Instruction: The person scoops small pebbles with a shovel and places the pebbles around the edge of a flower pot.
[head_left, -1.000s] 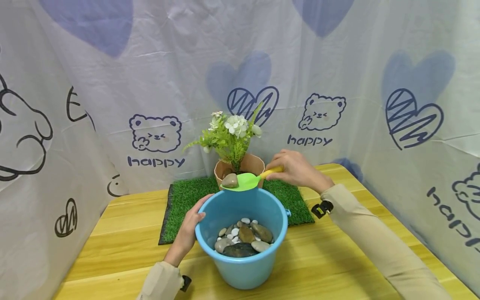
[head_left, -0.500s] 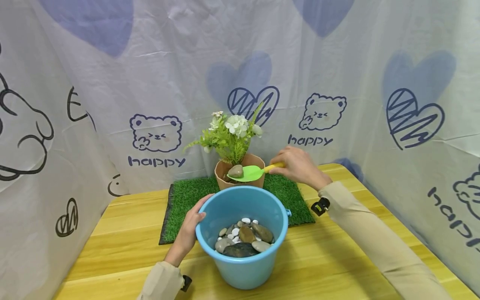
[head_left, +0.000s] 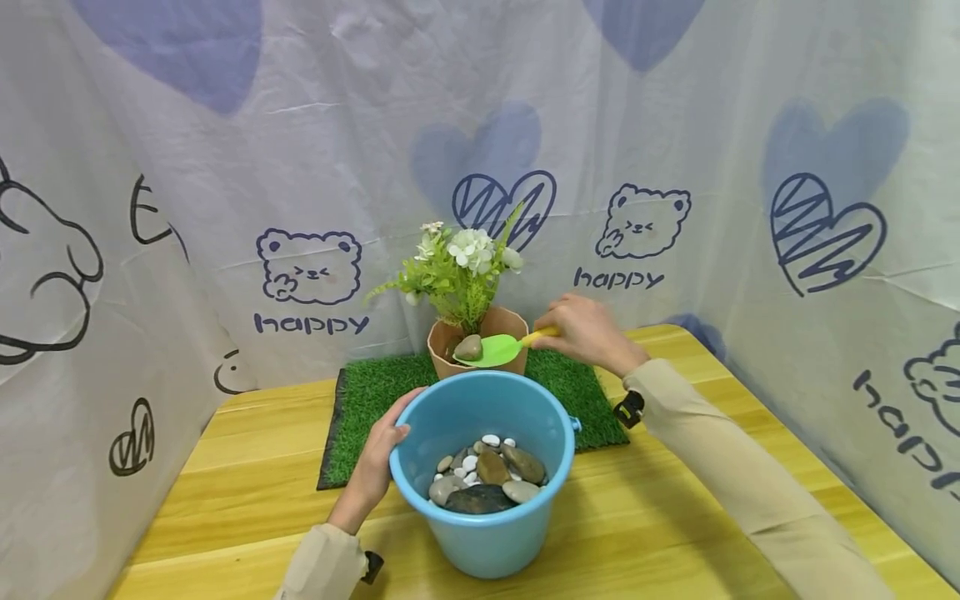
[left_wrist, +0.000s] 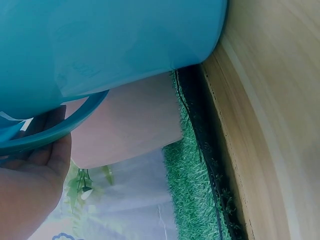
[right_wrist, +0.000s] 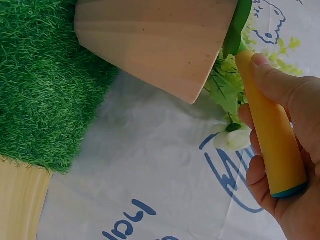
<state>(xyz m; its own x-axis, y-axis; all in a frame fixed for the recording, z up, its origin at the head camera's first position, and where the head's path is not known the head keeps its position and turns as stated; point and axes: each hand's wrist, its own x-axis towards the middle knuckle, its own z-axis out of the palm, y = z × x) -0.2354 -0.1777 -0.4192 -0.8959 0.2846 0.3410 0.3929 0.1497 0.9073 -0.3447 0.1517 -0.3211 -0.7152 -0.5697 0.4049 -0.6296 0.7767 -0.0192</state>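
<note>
My right hand (head_left: 588,333) grips the yellow handle (right_wrist: 272,135) of a small shovel with a green blade (head_left: 501,352). One brownish-grey stone (head_left: 468,347) lies on the blade's tip, over the opening of a tan flower pot (head_left: 506,327). White flowers and green leaves (head_left: 468,275) stand in that pot. With thumb over the rim, my left hand (head_left: 377,454) holds the left side of a light blue bucket (head_left: 487,546); its fingers pass behind the bucket's handle (left_wrist: 70,122). Inside the bucket lie several large dark and grey stones (head_left: 492,468) among small white pebbles.
The pot stands on a green artificial-grass mat (head_left: 356,421) behind the bucket. Both are on a yellow wood-grain table (head_left: 225,492). A pale curtain (head_left: 315,150) printed with hearts and bears closes off the back and sides.
The right hand's shovel has shifted from above the bucket's far rim to the pot's opening, with the stone still on the blade. The left hand and bucket have stayed put.
</note>
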